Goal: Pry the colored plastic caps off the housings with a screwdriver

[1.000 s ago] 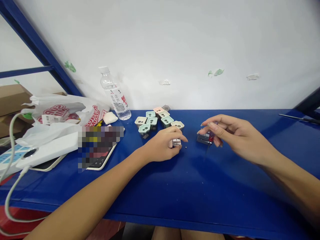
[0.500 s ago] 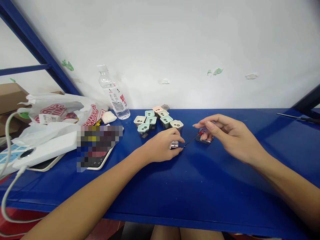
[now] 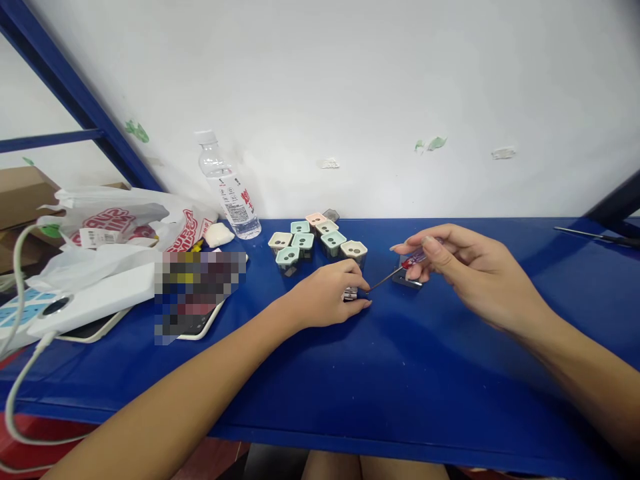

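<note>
My left hand (image 3: 334,293) is closed around a small silvery metal piece (image 3: 350,294), likely a pencil sharpener insert, low over the blue table. My right hand (image 3: 465,267) pinches the red and purple see-through handle of a screwdriver (image 3: 411,261). Its thin shaft slants down to the left, the tip close to the metal piece; whether they touch I cannot tell. Below the right fingers lies a dark see-through container (image 3: 407,283). Behind my left hand stand several two-hole pencil sharpeners (image 3: 331,241) with mint, cream and pink tops.
A water bottle (image 3: 231,193) stands near the wall. Left of it lie a plastic bag (image 3: 125,217), a white power bank (image 3: 100,300) with a cable, and a phone (image 3: 203,330). Another screwdriver (image 3: 590,233) rests at the far right.
My right hand has shifted slightly right and its grip on the screwdriver handle has changed. My left hand stays nearly in place, with more of the metal piece showing.
</note>
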The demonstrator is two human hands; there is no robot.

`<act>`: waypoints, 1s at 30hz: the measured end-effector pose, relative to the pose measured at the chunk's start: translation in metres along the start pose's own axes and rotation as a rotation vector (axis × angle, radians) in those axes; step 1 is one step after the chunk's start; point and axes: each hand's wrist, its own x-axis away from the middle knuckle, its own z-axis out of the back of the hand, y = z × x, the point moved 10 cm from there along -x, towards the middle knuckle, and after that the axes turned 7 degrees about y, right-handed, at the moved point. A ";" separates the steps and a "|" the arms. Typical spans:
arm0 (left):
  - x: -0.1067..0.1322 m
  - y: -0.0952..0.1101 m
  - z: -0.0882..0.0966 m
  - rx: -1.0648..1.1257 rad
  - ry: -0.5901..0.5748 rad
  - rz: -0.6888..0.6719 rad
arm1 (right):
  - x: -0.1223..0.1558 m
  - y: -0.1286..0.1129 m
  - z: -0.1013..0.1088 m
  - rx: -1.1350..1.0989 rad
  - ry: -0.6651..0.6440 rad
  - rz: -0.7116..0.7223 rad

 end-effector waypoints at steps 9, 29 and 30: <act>0.001 0.008 0.003 0.029 0.055 -0.076 | 0.000 0.001 0.003 -0.079 0.018 0.011; 0.000 0.008 0.005 0.033 0.073 -0.064 | 0.012 -0.020 0.008 0.141 0.083 0.287; 0.000 0.008 0.006 0.037 0.085 -0.069 | 0.012 -0.020 0.008 0.128 0.091 0.283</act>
